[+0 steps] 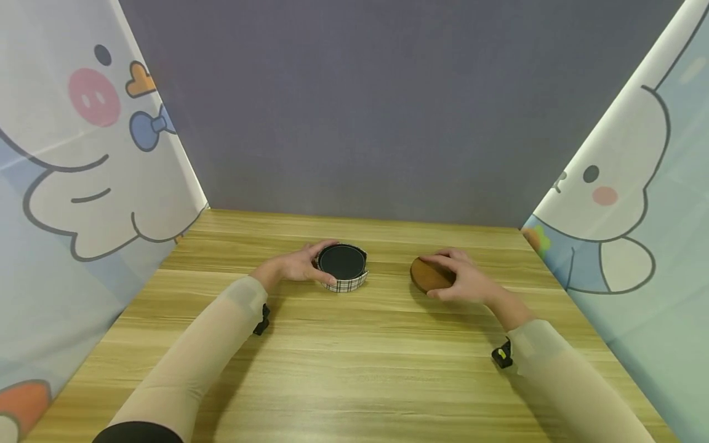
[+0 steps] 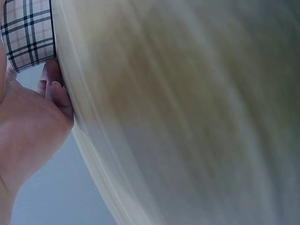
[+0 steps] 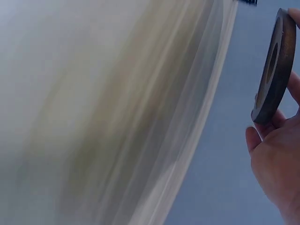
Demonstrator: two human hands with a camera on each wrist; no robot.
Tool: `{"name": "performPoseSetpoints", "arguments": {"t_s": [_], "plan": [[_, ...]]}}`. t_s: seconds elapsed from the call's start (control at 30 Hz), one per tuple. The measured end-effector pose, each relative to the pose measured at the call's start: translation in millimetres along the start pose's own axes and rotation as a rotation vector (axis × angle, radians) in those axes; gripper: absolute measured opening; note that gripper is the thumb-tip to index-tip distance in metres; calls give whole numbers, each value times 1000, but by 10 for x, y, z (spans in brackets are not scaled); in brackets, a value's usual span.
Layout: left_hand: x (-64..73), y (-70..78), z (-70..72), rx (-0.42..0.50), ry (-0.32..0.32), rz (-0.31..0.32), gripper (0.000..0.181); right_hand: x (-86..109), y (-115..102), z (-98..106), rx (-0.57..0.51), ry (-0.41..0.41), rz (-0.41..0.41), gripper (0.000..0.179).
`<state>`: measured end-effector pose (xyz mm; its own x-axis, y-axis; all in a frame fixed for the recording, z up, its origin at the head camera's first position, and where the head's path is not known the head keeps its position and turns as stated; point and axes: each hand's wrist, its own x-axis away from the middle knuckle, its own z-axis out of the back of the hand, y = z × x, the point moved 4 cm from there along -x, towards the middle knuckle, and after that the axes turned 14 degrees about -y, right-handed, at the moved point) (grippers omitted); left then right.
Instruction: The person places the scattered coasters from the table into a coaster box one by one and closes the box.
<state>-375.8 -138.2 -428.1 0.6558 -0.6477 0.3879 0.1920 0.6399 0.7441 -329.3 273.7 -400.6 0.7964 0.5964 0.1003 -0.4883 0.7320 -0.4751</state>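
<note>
A round container (image 1: 341, 264) with a flat black top and a black-and-white plaid side stands on the wooden table, left of the middle. My left hand (image 1: 303, 266) grips it from the left, thumb on the near side and fingers round the far side. In the left wrist view its plaid side (image 2: 29, 35) shows beside the hand. My right hand (image 1: 464, 278) holds a brown round disc (image 1: 429, 275) by its edge, right of the container. The right wrist view shows the disc (image 3: 277, 68) tilted above the table, with a round dark recess or hole in its underside.
The wood-grain table (image 1: 332, 369) reaches back to a dark grey panel (image 1: 354, 111). Cloths with cartoon animals hang at the left (image 1: 83, 172) and right (image 1: 637, 203). A gap of bare table lies between the two hands.
</note>
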Motion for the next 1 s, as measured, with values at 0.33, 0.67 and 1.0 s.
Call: {"name": "performPoseSetpoints", "arguments": {"t_s": [0.33, 0.67, 1.0], "plan": [[-4, -14, -8, 8, 5, -8, 116, -703, -603, -190, -17, -36, 103, 83], [-38, -46, -1, 12, -7, -7, 123, -1251, -1006, -378, 10, -97, 123, 81], [-29, -32, 20, 28, -14, -17, 124, -1512, -1156, -515, -31, -140, 132, 82]]}}
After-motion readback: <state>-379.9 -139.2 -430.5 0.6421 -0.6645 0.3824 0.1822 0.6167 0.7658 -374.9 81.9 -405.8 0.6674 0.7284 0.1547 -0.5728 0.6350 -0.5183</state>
